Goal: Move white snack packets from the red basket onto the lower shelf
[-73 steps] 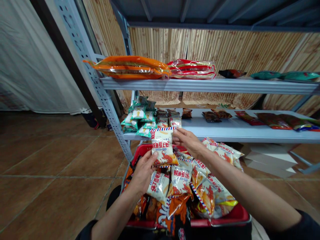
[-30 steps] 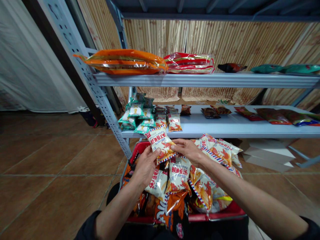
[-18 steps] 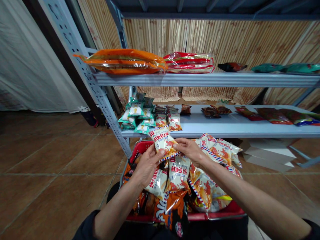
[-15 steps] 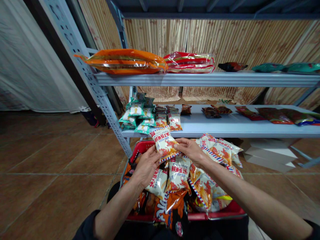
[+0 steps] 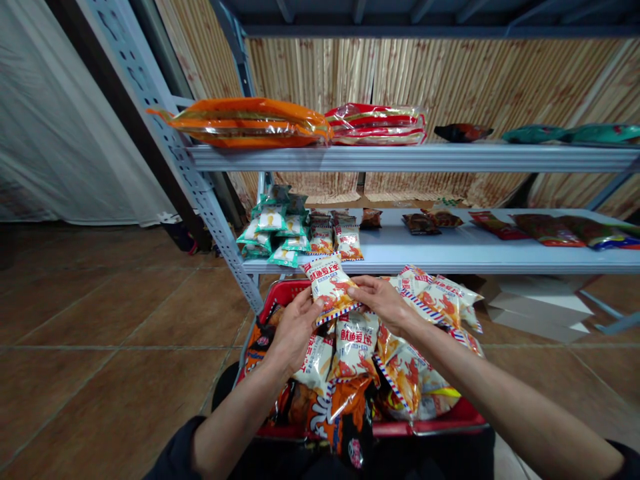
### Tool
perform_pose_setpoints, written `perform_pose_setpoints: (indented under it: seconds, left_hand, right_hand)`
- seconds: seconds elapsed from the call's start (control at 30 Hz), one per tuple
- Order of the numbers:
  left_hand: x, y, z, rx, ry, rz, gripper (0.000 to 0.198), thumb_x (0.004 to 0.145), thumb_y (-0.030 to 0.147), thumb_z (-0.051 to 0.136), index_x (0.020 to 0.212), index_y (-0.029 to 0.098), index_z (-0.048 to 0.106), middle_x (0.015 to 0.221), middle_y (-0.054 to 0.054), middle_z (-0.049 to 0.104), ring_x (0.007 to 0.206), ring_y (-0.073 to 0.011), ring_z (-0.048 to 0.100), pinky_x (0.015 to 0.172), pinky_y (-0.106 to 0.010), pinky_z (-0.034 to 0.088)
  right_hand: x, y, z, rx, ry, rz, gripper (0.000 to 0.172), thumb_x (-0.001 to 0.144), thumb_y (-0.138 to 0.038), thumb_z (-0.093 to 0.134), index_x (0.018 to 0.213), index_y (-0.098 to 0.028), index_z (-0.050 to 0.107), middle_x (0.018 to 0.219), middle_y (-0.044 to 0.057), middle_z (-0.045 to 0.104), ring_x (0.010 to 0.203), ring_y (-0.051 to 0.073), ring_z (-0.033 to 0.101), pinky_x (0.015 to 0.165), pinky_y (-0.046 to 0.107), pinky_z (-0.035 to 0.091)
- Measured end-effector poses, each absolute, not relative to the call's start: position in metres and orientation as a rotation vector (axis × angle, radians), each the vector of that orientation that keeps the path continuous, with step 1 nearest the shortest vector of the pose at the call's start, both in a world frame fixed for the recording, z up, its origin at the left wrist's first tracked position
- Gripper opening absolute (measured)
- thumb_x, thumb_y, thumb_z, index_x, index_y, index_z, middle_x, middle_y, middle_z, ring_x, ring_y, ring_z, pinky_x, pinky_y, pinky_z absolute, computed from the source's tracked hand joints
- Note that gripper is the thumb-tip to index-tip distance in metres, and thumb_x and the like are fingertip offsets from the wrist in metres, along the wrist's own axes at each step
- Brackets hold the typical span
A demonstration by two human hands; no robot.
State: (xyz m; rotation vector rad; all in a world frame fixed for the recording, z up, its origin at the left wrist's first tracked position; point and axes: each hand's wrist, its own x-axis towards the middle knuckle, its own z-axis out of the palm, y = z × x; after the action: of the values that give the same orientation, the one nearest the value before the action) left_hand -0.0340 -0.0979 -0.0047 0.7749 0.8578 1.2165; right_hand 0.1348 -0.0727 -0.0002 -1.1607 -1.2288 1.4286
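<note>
Left hand [image 5: 295, 327] and right hand [image 5: 383, 303] both pinch one white snack packet [image 5: 330, 287] by its edges, just above the heaped red basket [image 5: 286, 291]. The pile sits past the rim, so I'd guess a bumped wrist could tip packets onto the floor [image 5: 125, 373].

I have one view only, from the head camera: it looks forward and down, close over the red basket [image 5: 287, 291] (forearms [image 5: 240, 413] enter from the bottom edge), facing the grey shelf [image 5: 450, 252] just beyond.
</note>
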Motion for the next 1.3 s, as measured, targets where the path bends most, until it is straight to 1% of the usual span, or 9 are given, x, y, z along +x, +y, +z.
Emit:
perform_pose_setpoints:
  seconds: [0.33,0.47,0.63,0.93,1.13,1.23,1.3]
  left_hand:
    - [-0.031,-0.095,-0.005,0.776,0.906,1.232,0.049,0.067,0.019,0.066,0.115,0.015,0.054,0.101,-0.011,0.066,0.089,-0.0207,0.063,0.085,-0.035,0.045]
    - [-0.030,-0.094,-0.004,0.772,0.918,1.220,0.048,0.067,0.019,0.066,0.114,0.015,0.054,0.102,-0.011,0.066,0.087,-0.0207,0.063,0.082,-0.034,0.047]
    - [-0.029,-0.096,-0.001,0.761,0.923,1.210,0.049,0.069,0.019,0.064,0.116,0.016,0.052,0.103,-0.010,0.066,0.087,-0.0198,0.063,0.078,-0.031,0.048]
    - [-0.027,-0.094,-0.007,0.834,0.890,1.223,0.049,0.072,0.023,0.063,0.119,0.018,0.051,0.101,-0.009,0.066,0.089,-0.0190,0.063,0.083,-0.032,0.046]
    - [-0.028,-0.093,-0.013,0.848,0.895,1.255,0.054,0.072,0.023,0.063,0.123,0.018,0.048,0.099,-0.010,0.067,0.084,-0.0195,0.063,0.079,-0.033,0.047]
    - [-0.028,-0.092,-0.015,0.839,0.896,1.250,0.054,0.071,0.024,0.063,0.123,0.018,0.049,0.098,-0.010,0.067,0.085,-0.0197,0.063,0.078,-0.033,0.047]
    - [-0.027,-0.092,-0.015,0.843,0.891,1.230,0.054,0.071,0.023,0.064,0.123,0.017,0.049,0.098,-0.010,0.067,0.086,-0.0200,0.063,0.078,-0.032,0.047]
  right_hand:
    - [0.137,-0.075,-0.003,-1.127,-1.234,1.447,0.037,0.065,-0.039,0.067,0.096,-0.019,0.061,0.083,0.003,0.066,0.065,0.011,0.056,0.054,0.022,0.040]
    - [0.136,-0.075,-0.003,-1.122,-1.225,1.467,0.039,0.066,-0.039,0.067,0.099,-0.019,0.059,0.084,0.003,0.066,0.064,0.010,0.055,0.054,0.022,0.040]
    - [0.136,-0.074,-0.006,-1.102,-1.220,1.470,0.041,0.066,-0.038,0.067,0.101,-0.018,0.058,0.084,0.003,0.065,0.062,0.009,0.053,0.052,0.021,0.039]
    - [0.136,-0.075,-0.006,-1.100,-1.209,1.441,0.040,0.067,-0.037,0.066,0.102,-0.018,0.057,0.082,0.003,0.065,0.062,0.010,0.053,0.051,0.021,0.038]
    - [0.136,-0.077,-0.010,-1.082,-1.232,1.432,0.043,0.068,-0.036,0.066,0.105,-0.018,0.055,0.082,0.003,0.065,0.063,0.010,0.054,0.049,0.020,0.039]
    - [0.136,-0.077,-0.012,-1.086,-1.257,1.436,0.047,0.069,-0.038,0.065,0.110,-0.021,0.053,0.087,0.004,0.066,0.067,0.012,0.057,0.050,0.021,0.041]
    - [0.136,-0.078,-0.010,-1.060,-1.264,1.465,0.051,0.069,-0.039,0.065,0.116,-0.024,0.049,0.092,0.005,0.066,0.074,0.014,0.060,0.055,0.023,0.044]
